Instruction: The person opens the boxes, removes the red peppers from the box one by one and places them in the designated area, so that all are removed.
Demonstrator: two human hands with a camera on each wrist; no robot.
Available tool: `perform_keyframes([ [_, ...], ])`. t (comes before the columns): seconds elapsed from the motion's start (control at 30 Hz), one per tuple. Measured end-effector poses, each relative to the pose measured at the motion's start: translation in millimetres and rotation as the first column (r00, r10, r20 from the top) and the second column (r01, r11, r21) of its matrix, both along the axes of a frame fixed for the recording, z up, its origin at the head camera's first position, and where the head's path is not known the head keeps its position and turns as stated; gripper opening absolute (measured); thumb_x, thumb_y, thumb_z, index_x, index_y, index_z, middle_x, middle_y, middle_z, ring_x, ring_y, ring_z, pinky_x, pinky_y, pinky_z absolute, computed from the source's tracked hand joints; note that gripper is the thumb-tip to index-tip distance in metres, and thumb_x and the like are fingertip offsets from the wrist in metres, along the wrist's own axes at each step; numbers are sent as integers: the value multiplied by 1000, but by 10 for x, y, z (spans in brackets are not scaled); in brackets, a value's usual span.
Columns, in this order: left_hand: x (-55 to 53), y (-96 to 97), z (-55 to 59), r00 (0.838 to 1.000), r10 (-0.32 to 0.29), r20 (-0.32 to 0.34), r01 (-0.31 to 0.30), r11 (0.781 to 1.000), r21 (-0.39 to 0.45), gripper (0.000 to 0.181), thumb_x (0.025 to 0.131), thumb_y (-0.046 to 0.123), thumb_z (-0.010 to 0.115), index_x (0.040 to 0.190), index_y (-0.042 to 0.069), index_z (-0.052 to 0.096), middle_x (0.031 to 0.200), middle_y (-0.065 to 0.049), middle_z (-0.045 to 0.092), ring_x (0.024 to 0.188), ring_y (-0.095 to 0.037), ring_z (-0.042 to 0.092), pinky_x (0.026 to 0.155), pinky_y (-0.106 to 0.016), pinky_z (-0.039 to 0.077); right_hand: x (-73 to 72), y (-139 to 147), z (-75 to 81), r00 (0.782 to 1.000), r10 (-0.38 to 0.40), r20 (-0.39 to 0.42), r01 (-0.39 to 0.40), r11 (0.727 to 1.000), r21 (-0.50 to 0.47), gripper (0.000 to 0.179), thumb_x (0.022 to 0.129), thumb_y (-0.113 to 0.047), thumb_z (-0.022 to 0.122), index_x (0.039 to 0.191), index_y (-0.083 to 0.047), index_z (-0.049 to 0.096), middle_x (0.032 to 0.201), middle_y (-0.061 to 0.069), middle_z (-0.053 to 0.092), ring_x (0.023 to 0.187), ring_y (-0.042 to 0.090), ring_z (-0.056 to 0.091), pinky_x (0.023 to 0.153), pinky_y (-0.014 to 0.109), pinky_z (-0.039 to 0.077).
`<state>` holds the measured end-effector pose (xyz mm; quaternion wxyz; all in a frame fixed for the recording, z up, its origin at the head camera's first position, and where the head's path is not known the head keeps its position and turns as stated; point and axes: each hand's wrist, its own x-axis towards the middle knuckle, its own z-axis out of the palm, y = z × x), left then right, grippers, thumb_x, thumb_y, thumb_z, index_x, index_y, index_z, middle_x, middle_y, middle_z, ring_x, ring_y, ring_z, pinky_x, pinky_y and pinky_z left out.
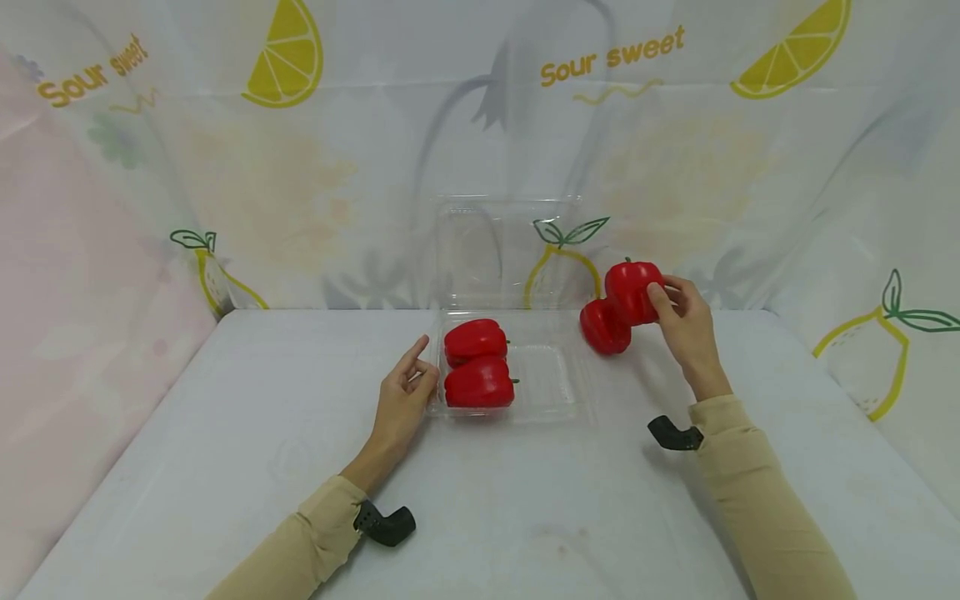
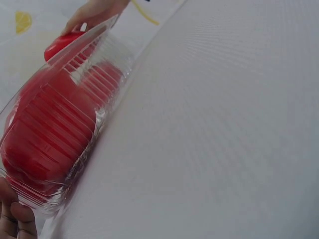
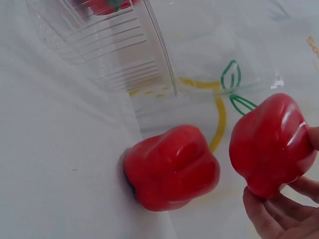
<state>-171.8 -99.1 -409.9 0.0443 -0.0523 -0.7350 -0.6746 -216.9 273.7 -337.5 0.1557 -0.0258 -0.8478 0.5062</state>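
Note:
My right hand point(image 1: 686, 329) grips a red bell pepper point(image 1: 632, 292) by its right side, raised above the tabletop. Just behind and left of it in the head view, another red bell pepper point(image 1: 604, 327) lies on the table, right of a clear plastic clamshell box point(image 1: 551, 417). Two more red bell peppers, one farther back point(image 1: 475, 342) and one nearer point(image 1: 478, 383), lie side by side in the box's left half, stems rightward. Against the box's left edge rests my left hand point(image 1: 405, 396), index finger extended and the other fingers loosely bent.
The box's transparent lid point(image 1: 480, 250) stands raised at the back, before a printed lemon curtain point(image 1: 390, 167). White cloth covers the table point(image 1: 247, 433). Each sleeve carries a black wrist device, one left point(image 1: 386, 525) and one right point(image 1: 675, 433).

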Motion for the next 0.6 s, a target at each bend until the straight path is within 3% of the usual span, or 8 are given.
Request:
perform_keyframes([
  [0.6, 4, -4, 28, 1000, -12, 11, 11, 1000, 1, 55, 96, 11, 51, 147, 19, 32, 93, -5, 51, 68, -8, 49, 63, -15, 44, -26, 124, -56, 996, -80, 47, 81, 997, -12, 66, 94, -52, 42, 144, -11, 34, 143, 17, 43, 122, 34, 49, 101, 47, 44],
])
